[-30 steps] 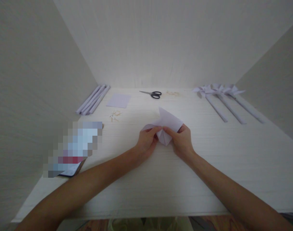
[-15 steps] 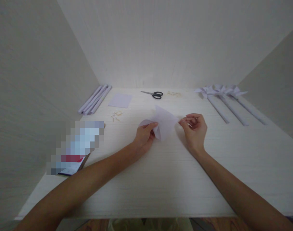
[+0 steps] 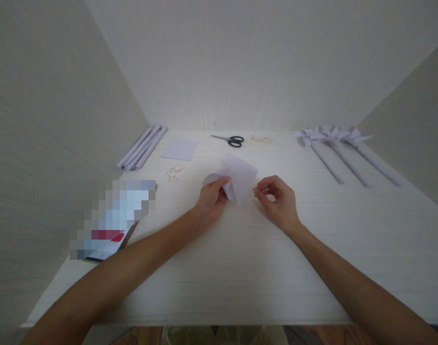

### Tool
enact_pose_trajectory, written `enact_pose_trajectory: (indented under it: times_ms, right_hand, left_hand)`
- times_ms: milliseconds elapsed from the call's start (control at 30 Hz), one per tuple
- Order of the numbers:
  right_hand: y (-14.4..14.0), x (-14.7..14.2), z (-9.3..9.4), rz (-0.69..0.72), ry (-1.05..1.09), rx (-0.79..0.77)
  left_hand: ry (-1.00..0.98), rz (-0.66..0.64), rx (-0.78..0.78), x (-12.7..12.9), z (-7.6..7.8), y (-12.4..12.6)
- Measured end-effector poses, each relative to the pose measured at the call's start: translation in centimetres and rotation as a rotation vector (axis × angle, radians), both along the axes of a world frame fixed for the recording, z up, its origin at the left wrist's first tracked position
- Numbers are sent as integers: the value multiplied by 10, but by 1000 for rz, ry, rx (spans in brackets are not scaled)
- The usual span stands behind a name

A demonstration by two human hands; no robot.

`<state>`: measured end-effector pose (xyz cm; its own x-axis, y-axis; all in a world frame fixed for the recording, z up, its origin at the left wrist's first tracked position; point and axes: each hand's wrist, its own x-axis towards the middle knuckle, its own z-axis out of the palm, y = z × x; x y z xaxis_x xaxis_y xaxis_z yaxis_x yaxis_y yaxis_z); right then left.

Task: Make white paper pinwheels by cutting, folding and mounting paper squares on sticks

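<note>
A thin pale lilac sheet of paper [image 3: 242, 175] is pinched between the thumb and fingers of my left hand [image 3: 212, 197], above the middle of the table. Its left side curls over into the grip, and a point of it hangs down. Just right of the sheet, my right hand [image 3: 278, 201] has thumb and fingertips drawn together in a pinch. Whether anything small is between them I cannot make out. A narrow gap seems to separate these fingertips from the paper.
Scissors [image 3: 229, 140] lie at the back beside small pale pieces [image 3: 260, 140]. Rolled paper tubes [image 3: 143, 147], a square sheet [image 3: 180, 149] and more small pieces [image 3: 175, 171] are left. A phone [image 3: 118, 220], partly blurred, lies front left. Three paper pinwheels [image 3: 332, 141] on tubes lie right. Walls enclose the table.
The paper has shifted slightly left and turned in my left hand. My right hand has moved left and a little down, its thumb and fingertips still together.
</note>
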<state>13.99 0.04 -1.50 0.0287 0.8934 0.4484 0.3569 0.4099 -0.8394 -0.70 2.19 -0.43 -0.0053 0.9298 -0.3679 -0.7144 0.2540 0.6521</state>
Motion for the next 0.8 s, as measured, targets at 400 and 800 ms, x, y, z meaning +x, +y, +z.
enact_pose_trajectory:
  times_ms: [400,800]
  right_hand:
    - [-1,2,3,61,-406,332]
    - [-8,-2,10,30,-410,384]
  left_hand:
    - [2,-55,23,2,0,-1]
    - [58,-115,92,7,-3,-7]
